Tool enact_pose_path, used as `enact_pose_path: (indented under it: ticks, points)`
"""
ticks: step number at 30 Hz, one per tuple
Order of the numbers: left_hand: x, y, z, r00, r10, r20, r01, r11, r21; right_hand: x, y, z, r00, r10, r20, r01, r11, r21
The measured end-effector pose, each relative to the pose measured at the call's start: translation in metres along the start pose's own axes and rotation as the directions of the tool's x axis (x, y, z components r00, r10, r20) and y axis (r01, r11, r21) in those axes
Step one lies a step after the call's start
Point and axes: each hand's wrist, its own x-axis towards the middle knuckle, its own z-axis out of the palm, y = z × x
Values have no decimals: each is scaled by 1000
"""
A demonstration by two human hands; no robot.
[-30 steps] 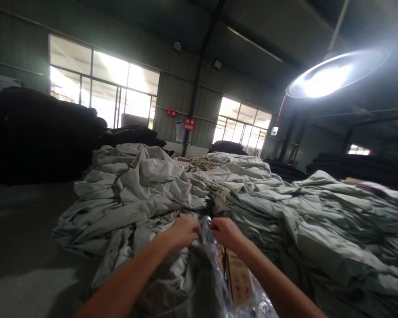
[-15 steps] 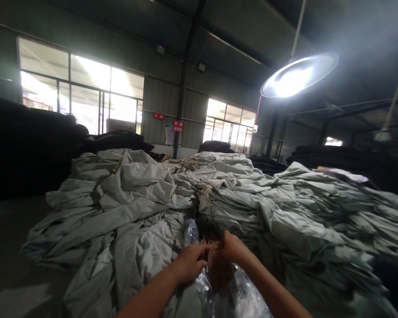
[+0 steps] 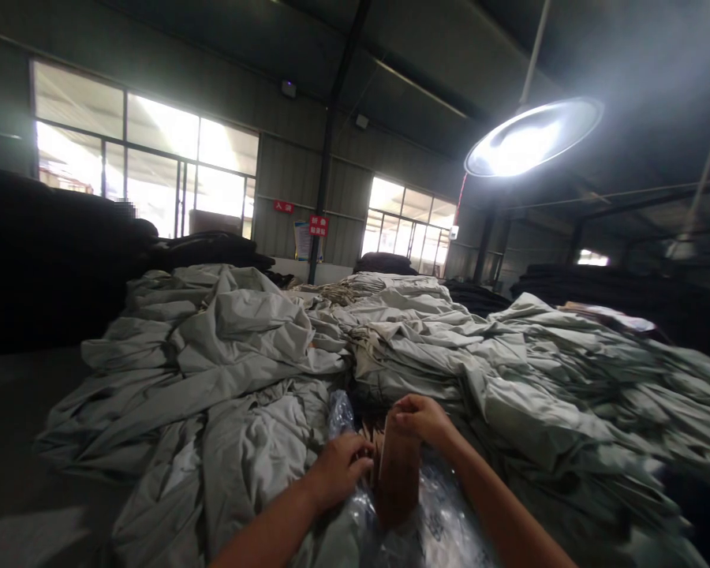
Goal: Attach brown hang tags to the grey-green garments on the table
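Grey-green cloth everywhere: a great rumpled heap of garments runs from nine o'clock round to three, with dark stacks behind at ten and a bright hanging lamp up at one o'clock. Windows glare at eleven.

Down at six o'clock sits a clear plastic bag, crinkled and open at the mouth. And now the brown card tags are coming up out of it: half a second ago they sat low between the knuckles, now they stand taller, lifted clear of the plastic.

Right hand is pinched on the top edge of those tags, at roughly twelve o'clock of the bag, and has risen since the last look. Left hand is closed on the bag's rim at nine o'clock, holding the plastic down. So the hands have parted a little, one pulling, one anchoring, and the tags look about half drawn out.
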Motion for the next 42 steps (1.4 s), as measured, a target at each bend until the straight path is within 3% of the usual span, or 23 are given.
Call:
enact_pose_path:
  ticks: [4,6,9,14,19,22,24,28,32,35,38,42]
  points:
    - [6,1,0,992,-110,-60,81,929,-361,-1,-18,11,995,-1,96,-39,910,413]
    - [7,2,-4,980,-188,-60,128,837,-532,-2,-27,19,990,3,141,-77,851,520]
    - [5,7,-20,967,-252,39,216,727,-652,-3,-37,27,973,-15,232,-137,769,624]
    - [-8,18,-60,927,-349,137,350,675,-649,-2,-45,31,901,-98,423,-266,644,717]
    - [-22,19,-91,916,-363,173,387,681,-622,0,-56,43,822,-215,527,-309,609,731]
    - [-28,19,-102,910,-375,179,406,712,-573,2,-62,57,812,-236,534,-300,615,729]
    - [-31,20,-107,907,-395,147,416,779,-470,5,-66,68,830,-215,514,-289,623,727]
    - [-35,22,-114,908,-415,-65,387,887,-252,8,-68,88,846,-192,498,-283,629,724]
    - [-40,18,-123,915,-403,-2,363,827,-429,10,-67,94,800,-239,550,-293,643,707]
    - [-43,12,-129,889,-458,-12,391,772,-501,10,-67,95,770,-253,586,-299,667,682]
    - [-46,8,-133,873,-486,-37,407,770,-492,9,-69,102,791,-254,556,-262,682,683]
    - [-49,10,-135,889,-458,19,429,816,-388,6,-75,117,896,-194,400,-153,711,687]
